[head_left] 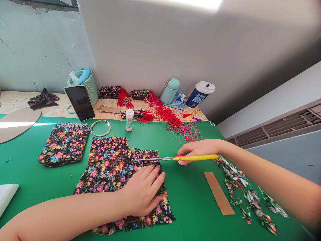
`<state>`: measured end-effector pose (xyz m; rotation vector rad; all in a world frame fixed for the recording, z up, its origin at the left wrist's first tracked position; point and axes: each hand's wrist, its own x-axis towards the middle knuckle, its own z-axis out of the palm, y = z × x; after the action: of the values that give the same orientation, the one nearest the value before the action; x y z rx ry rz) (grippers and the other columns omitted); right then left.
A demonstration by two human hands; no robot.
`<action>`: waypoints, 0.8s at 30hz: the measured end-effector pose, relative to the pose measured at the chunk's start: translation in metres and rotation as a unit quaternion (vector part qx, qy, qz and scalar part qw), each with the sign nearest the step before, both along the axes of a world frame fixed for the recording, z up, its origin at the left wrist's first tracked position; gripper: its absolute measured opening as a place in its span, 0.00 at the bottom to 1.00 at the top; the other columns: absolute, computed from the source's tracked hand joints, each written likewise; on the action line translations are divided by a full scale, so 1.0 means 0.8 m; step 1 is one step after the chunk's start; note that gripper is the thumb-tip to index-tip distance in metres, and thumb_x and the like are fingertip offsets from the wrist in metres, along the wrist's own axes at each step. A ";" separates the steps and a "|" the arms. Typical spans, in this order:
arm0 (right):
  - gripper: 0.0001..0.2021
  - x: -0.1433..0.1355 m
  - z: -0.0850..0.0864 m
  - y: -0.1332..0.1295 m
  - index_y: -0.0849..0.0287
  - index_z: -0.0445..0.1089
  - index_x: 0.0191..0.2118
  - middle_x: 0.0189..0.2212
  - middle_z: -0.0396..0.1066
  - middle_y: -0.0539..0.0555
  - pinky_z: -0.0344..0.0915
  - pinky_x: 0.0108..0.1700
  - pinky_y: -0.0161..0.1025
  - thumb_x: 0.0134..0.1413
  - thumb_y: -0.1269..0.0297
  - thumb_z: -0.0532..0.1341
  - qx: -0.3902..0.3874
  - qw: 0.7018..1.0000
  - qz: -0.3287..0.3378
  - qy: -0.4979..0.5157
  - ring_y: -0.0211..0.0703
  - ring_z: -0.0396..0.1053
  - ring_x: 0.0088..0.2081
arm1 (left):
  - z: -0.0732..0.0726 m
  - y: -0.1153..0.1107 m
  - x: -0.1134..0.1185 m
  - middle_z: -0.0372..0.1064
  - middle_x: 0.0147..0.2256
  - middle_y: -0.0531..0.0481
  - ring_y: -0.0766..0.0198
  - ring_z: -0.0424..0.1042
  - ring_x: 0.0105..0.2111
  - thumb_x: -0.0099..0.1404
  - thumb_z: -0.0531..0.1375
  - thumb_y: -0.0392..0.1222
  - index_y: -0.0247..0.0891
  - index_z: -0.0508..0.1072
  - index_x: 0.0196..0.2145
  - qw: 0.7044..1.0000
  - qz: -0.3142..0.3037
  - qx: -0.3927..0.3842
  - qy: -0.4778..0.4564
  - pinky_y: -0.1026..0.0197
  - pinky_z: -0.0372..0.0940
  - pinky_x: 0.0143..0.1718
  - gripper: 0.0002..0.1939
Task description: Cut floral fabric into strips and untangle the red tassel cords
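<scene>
Black floral fabric [105, 170] lies spread on the green table surface, with a notch at its upper right edge. My left hand [144, 190] rests flat on the fabric's right part, fingers stretched out and pointing up and right. Yellow-handled scissors [200, 157] are gripped in my right hand [193, 150], to the right of the fabric. Their blades point left and reach over the fabric, just above my left fingertips. Part of the handle is hidden behind my right hand.
Folded floral fabric [65, 144] lies left, near a phone [79, 102] and a tape roll [100, 128]. A glue stick [129, 119] stands behind the fabric. Red tassels [170, 115], a bottle [170, 91] and a cup [200, 94] are behind. Cardboard [219, 193] and fabric scraps [253, 197] lie right.
</scene>
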<state>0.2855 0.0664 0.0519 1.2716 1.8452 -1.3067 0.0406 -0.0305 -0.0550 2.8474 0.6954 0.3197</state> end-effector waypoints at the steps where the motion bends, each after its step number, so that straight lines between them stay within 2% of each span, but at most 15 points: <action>1: 0.23 -0.001 0.001 0.000 0.59 0.71 0.29 0.30 0.69 0.54 0.57 0.35 0.39 0.47 0.42 0.55 -0.001 1.000 -0.002 0.005 0.48 0.64 0.34 | 0.000 0.000 0.000 0.55 0.60 0.33 0.44 0.58 0.58 0.68 0.44 0.51 0.28 0.55 0.60 1.000 0.000 0.001 0.001 0.48 0.58 0.56 0.30; 4: 0.24 -0.002 0.004 0.000 0.60 0.71 0.24 0.26 0.67 0.52 0.56 0.31 0.38 0.46 0.41 0.56 -0.009 1.000 -0.021 0.001 0.43 0.62 0.29 | -0.001 0.000 0.000 0.55 0.60 0.34 0.44 0.58 0.58 0.68 0.44 0.51 0.28 0.55 0.61 1.000 0.001 0.004 0.002 0.48 0.58 0.56 0.30; 7: 0.25 -0.003 0.007 0.001 0.60 0.71 0.24 0.24 0.65 0.51 0.53 0.27 0.37 0.43 0.39 0.57 -0.006 0.999 -0.037 -0.023 0.39 0.59 0.26 | -0.001 0.000 0.000 0.55 0.60 0.34 0.45 0.57 0.59 0.68 0.44 0.51 0.28 0.55 0.61 1.000 0.001 0.007 0.003 0.48 0.58 0.56 0.30; 12: 0.25 -0.001 0.004 -0.001 0.60 0.68 0.25 0.21 0.62 0.49 0.52 0.26 0.36 0.44 0.39 0.57 0.028 0.999 -0.022 -0.008 0.38 0.56 0.24 | -0.001 0.000 0.000 0.55 0.60 0.34 0.45 0.58 0.58 0.68 0.44 0.51 0.29 0.55 0.61 1.000 0.003 0.009 0.004 0.48 0.59 0.56 0.30; 18: 0.24 0.003 -0.001 -0.001 0.59 0.65 0.27 0.22 0.60 0.47 0.51 0.25 0.35 0.41 0.39 0.59 0.062 0.997 -0.030 0.025 0.37 0.56 0.24 | -0.003 0.000 0.000 0.56 0.60 0.33 0.45 0.57 0.59 0.68 0.45 0.51 0.28 0.55 0.60 1.000 0.000 0.013 -0.002 0.48 0.58 0.56 0.30; 24: 0.24 0.001 0.002 -0.004 0.58 0.63 0.25 0.22 0.57 0.46 0.50 0.27 0.35 0.42 0.38 0.59 0.048 0.999 -0.017 0.018 0.38 0.54 0.25 | -0.001 0.000 0.000 0.56 0.60 0.34 0.46 0.57 0.59 0.68 0.46 0.51 0.29 0.56 0.60 1.000 0.003 0.012 -0.001 0.48 0.57 0.56 0.29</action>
<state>0.2866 0.0634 0.0538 1.3424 1.9393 -1.2805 0.0409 -0.0305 -0.0555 2.8684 0.7046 0.3354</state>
